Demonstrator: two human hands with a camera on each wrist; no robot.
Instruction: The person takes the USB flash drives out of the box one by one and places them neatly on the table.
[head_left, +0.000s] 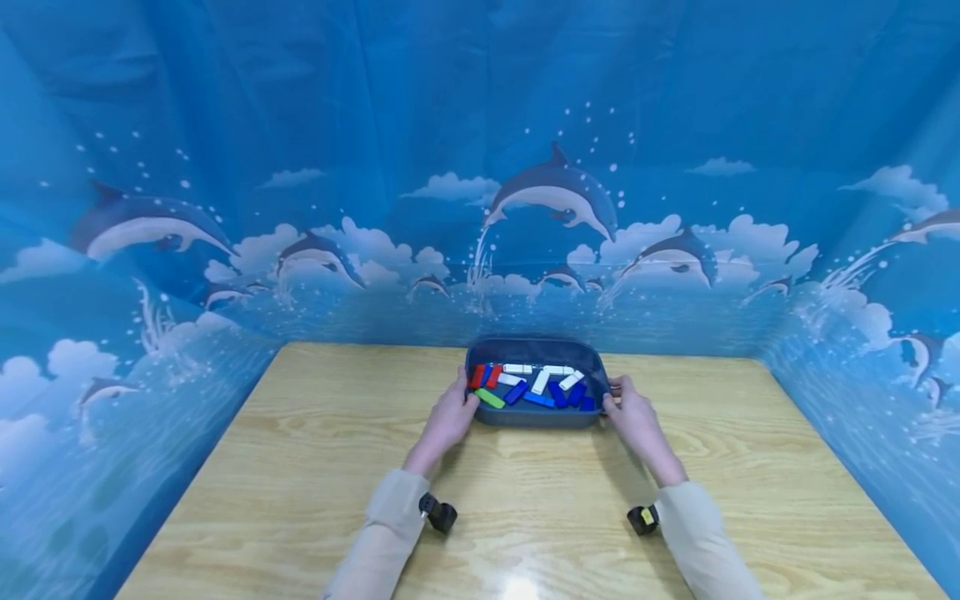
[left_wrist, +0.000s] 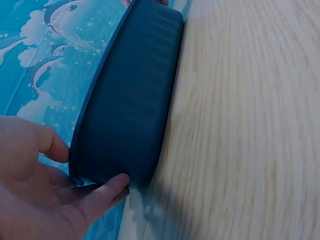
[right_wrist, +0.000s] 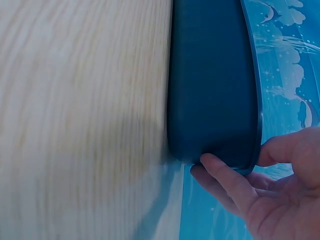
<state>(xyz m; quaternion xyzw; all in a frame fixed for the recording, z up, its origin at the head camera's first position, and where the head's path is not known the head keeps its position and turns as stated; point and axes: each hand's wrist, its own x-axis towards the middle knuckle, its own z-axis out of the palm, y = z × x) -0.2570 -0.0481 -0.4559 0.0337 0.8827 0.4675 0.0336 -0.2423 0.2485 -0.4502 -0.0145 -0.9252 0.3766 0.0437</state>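
A dark blue plastic basin (head_left: 536, 417) stands at the far side of the table, holding several small blocks: white blocks (head_left: 540, 382), blue blocks (head_left: 516, 392), red blocks (head_left: 477, 377) and one green block (head_left: 491, 398). At its left end my left hand (head_left: 452, 410) pinches the rim, thumb on top and fingers against the outer wall, as the left wrist view shows. My right hand (head_left: 632, 415) grips the opposite end the same way; in the right wrist view its fingers (right_wrist: 225, 177) press the outer wall below the rim.
The light wood table (head_left: 540, 492) stretches toward me. Behind it and along both sides hangs a blue curtain (head_left: 420, 108) printed with dolphins, close to the basin's far side. Each wrist wears a small black camera (head_left: 442, 516).
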